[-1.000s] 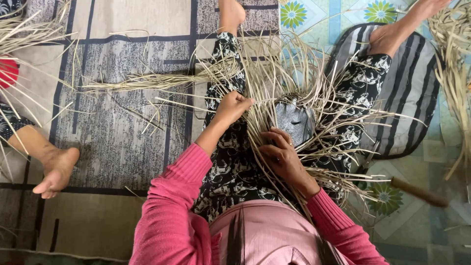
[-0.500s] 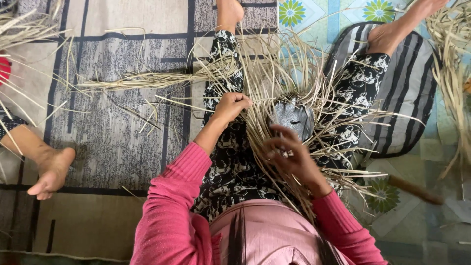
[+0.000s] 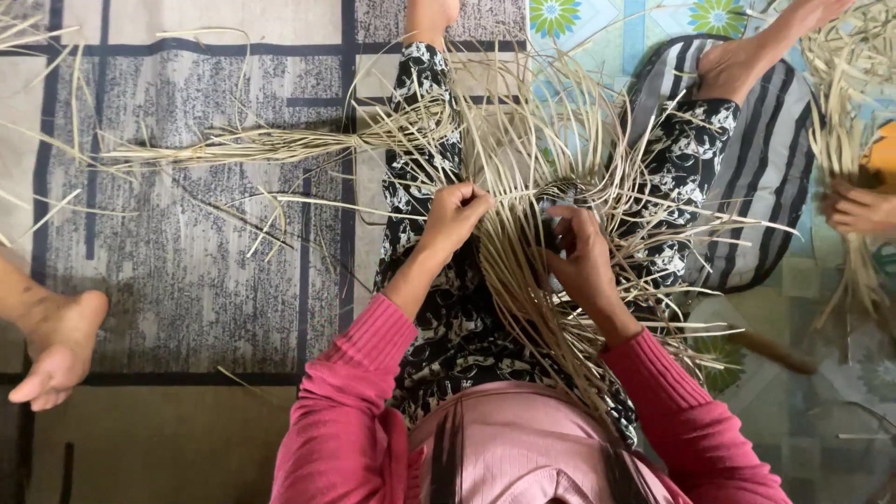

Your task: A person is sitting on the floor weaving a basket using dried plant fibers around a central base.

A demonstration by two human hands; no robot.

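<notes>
Fingers (image 3: 464,199) of the left hand (image 3: 455,217) are curling tight into a fist, clamping on a few pale dried straw strips (image 3: 523,271) and pinching them just above the lap. Right hand (image 3: 581,254) is sitting just beside it, fingers (image 3: 560,217) bending together and pressing on the woven centre of the strips, covering a grey object (image 3: 551,198) that is showing only partly, so what it is cannot be told. Strips are fanning out in every direction from between the two hands, lying across the legs in black-and-white patterned trousers (image 3: 439,317), with long ends trailing down toward the pink sweater sleeves (image 3: 355,411). A loose bundle of the same strips (image 3: 271,145) is lying on the grey rug (image 3: 187,271) to the left, reaching in toward the left knee. Right leg is resting over a striped cushion (image 3: 775,177) on the flowered floor mat (image 3: 597,19). At the right edge, another person's hand (image 3: 859,210) is gripping a separate bunch of straw (image 3: 840,103), well apart from the person's own hands. At the left edge, another person's bare foot (image 3: 56,350) is resting on the rug, well apart from the work. A brown stick-like handle (image 3: 770,350) is lying on the floor near the right elbow.
</notes>
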